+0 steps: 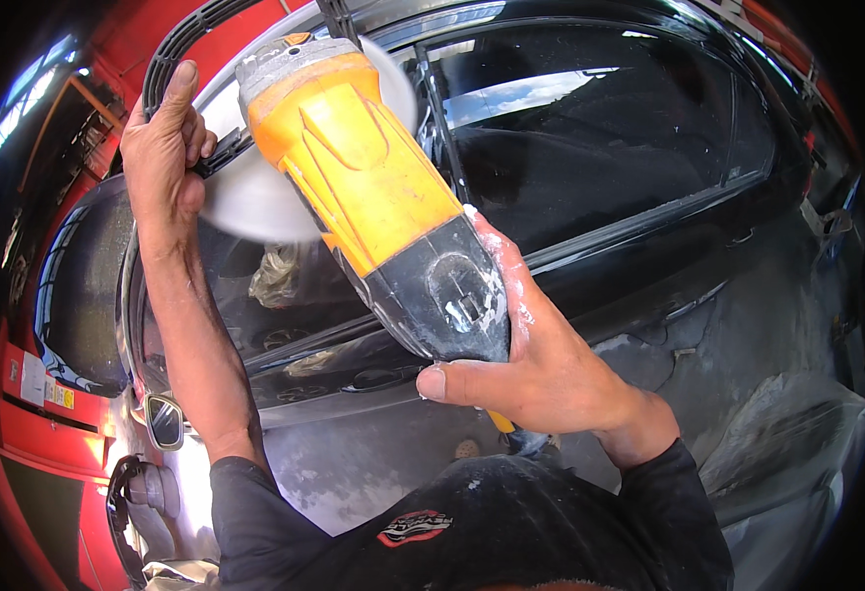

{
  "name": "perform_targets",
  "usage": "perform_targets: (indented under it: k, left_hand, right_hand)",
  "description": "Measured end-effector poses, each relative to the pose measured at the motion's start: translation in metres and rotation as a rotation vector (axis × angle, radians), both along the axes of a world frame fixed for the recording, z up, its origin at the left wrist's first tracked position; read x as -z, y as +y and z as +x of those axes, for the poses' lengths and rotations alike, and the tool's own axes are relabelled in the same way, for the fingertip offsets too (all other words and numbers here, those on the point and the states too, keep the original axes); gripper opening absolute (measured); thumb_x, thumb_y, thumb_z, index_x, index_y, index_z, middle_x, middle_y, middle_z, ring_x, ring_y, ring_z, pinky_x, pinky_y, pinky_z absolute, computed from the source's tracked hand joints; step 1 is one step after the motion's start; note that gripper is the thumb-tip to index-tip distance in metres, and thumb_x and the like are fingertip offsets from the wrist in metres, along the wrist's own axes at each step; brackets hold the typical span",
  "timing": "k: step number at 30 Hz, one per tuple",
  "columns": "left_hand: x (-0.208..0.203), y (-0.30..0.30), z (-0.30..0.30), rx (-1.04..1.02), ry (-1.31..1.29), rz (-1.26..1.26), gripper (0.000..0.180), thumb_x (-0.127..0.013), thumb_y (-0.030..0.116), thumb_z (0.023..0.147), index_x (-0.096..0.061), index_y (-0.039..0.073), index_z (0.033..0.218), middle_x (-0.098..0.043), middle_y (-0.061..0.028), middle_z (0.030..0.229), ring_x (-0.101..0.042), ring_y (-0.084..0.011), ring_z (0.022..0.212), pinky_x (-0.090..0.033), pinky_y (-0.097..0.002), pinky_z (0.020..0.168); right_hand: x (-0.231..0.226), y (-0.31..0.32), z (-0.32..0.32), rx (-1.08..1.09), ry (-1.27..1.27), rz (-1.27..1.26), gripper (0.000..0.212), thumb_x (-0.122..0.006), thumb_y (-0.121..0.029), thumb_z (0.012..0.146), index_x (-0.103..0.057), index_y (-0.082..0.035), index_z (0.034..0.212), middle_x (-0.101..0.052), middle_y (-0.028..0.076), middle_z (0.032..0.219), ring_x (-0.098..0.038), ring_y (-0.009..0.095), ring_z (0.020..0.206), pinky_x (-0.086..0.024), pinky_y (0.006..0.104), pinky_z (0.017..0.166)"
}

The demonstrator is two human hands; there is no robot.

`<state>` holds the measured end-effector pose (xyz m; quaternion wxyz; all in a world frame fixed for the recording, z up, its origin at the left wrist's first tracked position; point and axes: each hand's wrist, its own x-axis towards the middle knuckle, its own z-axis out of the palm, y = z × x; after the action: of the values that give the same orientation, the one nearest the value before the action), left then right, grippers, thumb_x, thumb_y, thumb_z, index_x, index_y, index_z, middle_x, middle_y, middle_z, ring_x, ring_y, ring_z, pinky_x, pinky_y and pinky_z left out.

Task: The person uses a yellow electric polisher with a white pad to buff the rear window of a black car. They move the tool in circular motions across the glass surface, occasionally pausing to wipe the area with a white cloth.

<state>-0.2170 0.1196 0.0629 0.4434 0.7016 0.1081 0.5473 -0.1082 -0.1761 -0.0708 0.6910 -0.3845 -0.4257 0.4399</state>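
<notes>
A yellow and black power polisher [373, 167] lies tilted across the middle of the view. Its grey metal head points to the upper left. My right hand [541, 345] is wrapped around the black rear body, with white residue on the fingers. Closed around a black ribbed loop handle [168, 59] beside the head is my left hand [166, 148], its thumb along the handle. Beneath the head, a round white pad [255, 197] looks smeared, as if spinning. The pad is over the upper side of a black car [630, 236]; whether it touches is hidden.
The car's side windows [570, 118] reflect sky and surroundings. A wing mirror [165, 422] sticks out at the lower left. Red cabinets [58, 414] stand at the left. Grey floor [344, 483] and clear plastic sheeting [787, 443] show nearer me.
</notes>
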Motion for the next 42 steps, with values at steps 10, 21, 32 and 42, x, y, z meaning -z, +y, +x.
perform_targets:
  k: [10, 21, 32, 42]
  left_hand:
    - [0.004, 0.008, -0.030, -0.123, -0.023, -0.041, 0.024, -0.072, 0.028, 0.097, -0.058, 0.010, 0.092, -0.038, 0.0073, 0.056, -0.031, -0.0027, 0.044, -0.029, -0.0228, 0.045]
    - [-0.006, 0.068, -0.135, -0.323, -0.084, -0.007, 0.027, -0.078, 0.028, 0.093, -0.060, 0.007, 0.093, -0.039, 0.0069, 0.055, -0.033, -0.0036, 0.044, -0.032, -0.0223, 0.044]
    - [-0.039, 0.041, -0.030, -0.241, 0.067, 0.067, 0.031, -0.081, 0.032, 0.090, -0.059, 0.011, 0.085, -0.039, 0.0086, 0.055, -0.033, -0.0025, 0.045, -0.030, -0.0220, 0.045]
    - [-0.067, -0.019, 0.137, -0.028, 0.182, 0.161, 0.034, -0.081, 0.032, 0.089, -0.054, 0.014, 0.080, -0.039, 0.0085, 0.057, -0.034, -0.0036, 0.045, -0.028, -0.0243, 0.045]
  right_hand:
    - [-0.005, 0.019, -0.004, 0.006, -0.306, -0.047, 0.114, -0.076, -0.009, 0.085, 0.012, 0.011, 0.155, -0.037, 0.029, 0.149, -0.042, 0.028, 0.138, -0.035, 0.0339, 0.114]
    - [0.000, 0.125, -0.048, -0.179, -0.371, 0.009, 0.117, -0.075, -0.023, 0.083, 0.011, 0.013, 0.154, -0.060, 0.028, 0.115, -0.064, 0.025, 0.088, -0.051, 0.0335, 0.084]
    - [-0.004, 0.072, -0.012, -0.079, -0.108, 0.096, 0.116, -0.075, -0.012, 0.084, 0.015, 0.016, 0.151, -0.036, 0.029, 0.146, -0.045, 0.027, 0.134, -0.036, 0.0335, 0.113]
    - [-0.004, 0.013, 0.067, 0.218, -0.008, 0.137, 0.109, -0.082, -0.014, 0.081, -0.006, 0.002, 0.158, -0.042, 0.015, 0.143, -0.043, 0.021, 0.135, -0.036, 0.0366, 0.115]
